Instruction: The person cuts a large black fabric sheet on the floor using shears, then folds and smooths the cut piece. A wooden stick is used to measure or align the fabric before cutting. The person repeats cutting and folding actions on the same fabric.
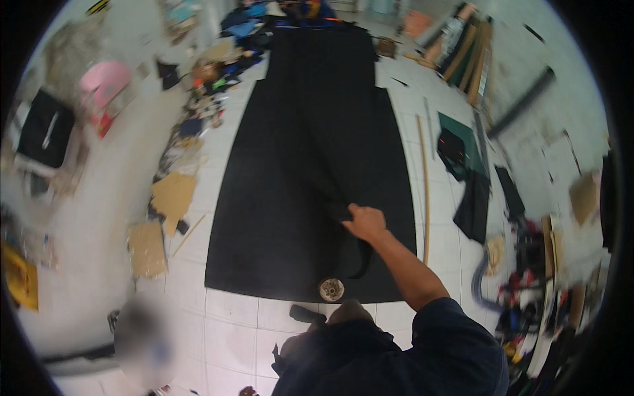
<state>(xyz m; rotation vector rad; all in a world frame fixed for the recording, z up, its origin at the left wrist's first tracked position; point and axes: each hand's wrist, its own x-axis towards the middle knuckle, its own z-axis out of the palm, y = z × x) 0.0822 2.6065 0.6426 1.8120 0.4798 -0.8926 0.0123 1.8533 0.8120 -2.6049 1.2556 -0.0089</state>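
A long sheet of black fabric (264,218) is spread over the white tiled floor in front of me, with its wide edge nearest. My right hand (366,223) is closed around a pinch of this fabric, right of its middle. Creases run away from my fingers, and a loose flap hangs below my wrist. On the near edge sits a round metal disc-like piece (331,289) with a hole in its centre. My left hand does not show.
A long wooden stick (423,191) lies right of the fabric, near dark green and black cloth pieces (472,204). Leaning rolls (469,56) stand at the far right. Scraps and brown cardboard (148,249) litter the left. Tools and shelving (538,284) crowd the near right.
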